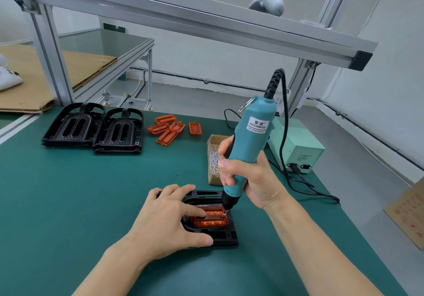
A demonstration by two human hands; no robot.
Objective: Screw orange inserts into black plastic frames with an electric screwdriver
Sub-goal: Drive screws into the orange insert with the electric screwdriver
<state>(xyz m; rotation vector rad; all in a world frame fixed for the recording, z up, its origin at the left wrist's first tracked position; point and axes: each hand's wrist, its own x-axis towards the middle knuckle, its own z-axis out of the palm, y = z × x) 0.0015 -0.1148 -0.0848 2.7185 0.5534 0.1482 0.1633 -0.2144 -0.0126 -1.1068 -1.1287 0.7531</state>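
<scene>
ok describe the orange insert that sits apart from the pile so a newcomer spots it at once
Start at the green table and find the two black frames at its far edge. Right of them lies a heap of orange inserts. The lone insert is further right, toward the screw box: it lies flat alone, touching none.

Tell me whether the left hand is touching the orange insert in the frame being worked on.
Touching. The head view shows the left hand lying on the black frame, one straight fingertip pressing the orange insert.
</scene>
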